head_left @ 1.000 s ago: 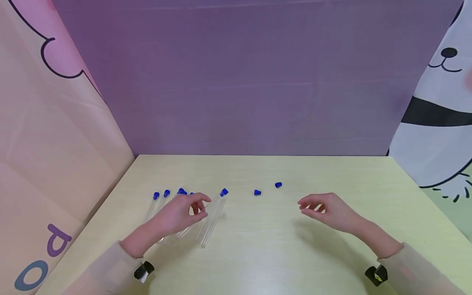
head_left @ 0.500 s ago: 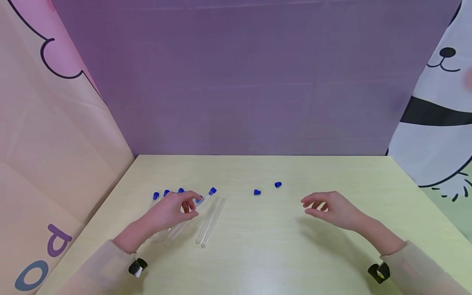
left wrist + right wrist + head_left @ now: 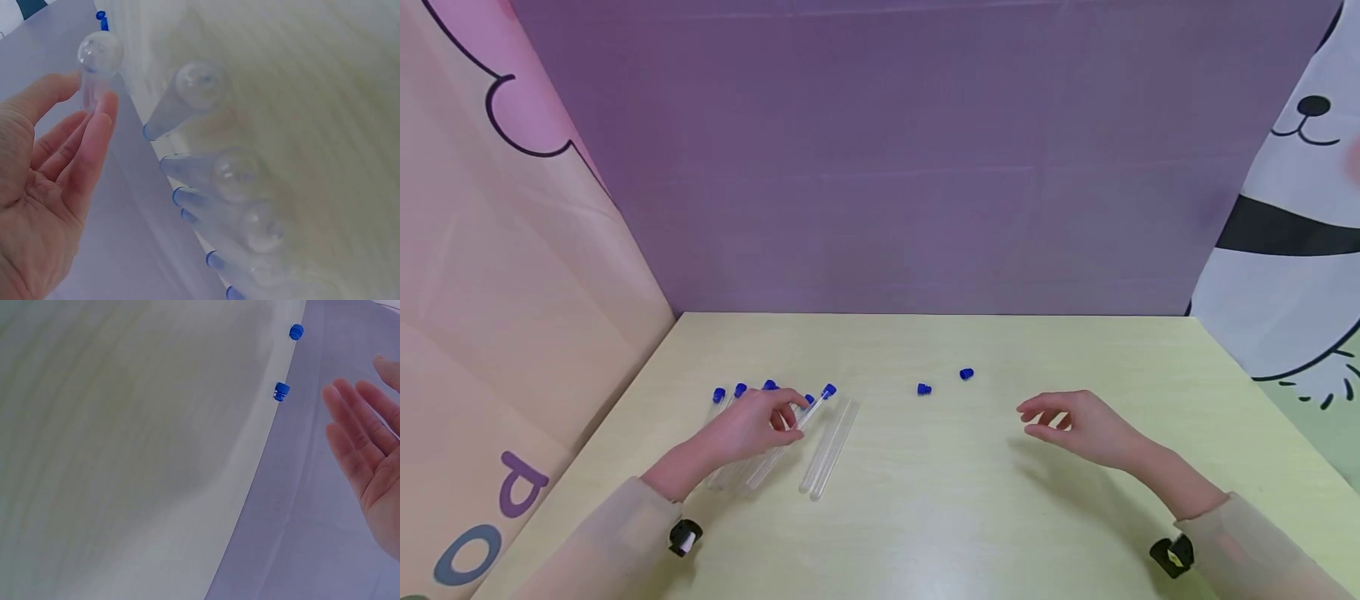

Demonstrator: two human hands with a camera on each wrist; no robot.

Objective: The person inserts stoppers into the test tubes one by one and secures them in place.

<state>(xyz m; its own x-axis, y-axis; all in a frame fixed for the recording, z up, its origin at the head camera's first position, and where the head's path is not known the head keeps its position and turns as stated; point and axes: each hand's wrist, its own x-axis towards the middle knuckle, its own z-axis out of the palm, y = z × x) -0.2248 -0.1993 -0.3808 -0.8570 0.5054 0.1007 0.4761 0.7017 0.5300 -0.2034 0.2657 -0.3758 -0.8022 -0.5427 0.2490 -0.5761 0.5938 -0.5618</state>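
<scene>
In the head view my left hand (image 3: 752, 432) pinches a clear test tube (image 3: 815, 407) with a blue cap between thumb and fingers. The tube slants, its capped end pointing away to the right. Beside and partly under this hand lie several more blue-capped test tubes (image 3: 718, 394). Just to its right are two uncapped test tubes (image 3: 830, 450), side by side. In the left wrist view a tube's rounded end (image 3: 100, 53) shows by the fingertips. My right hand (image 3: 1067, 429) hovers over the table's right side, fingers loosely bent, holding nothing.
Two loose blue caps (image 3: 924, 389), one a little farther back, lie on the pale wooden table (image 3: 925, 517) between the hands. A purple cloth wall (image 3: 887, 167) stands behind the table. Printed panels flank it on both sides.
My left hand has moved left with the capped tube, most of it in the first half second. The tube no longer overlaps the uncapped ones. My right hand has drifted slightly right.
</scene>
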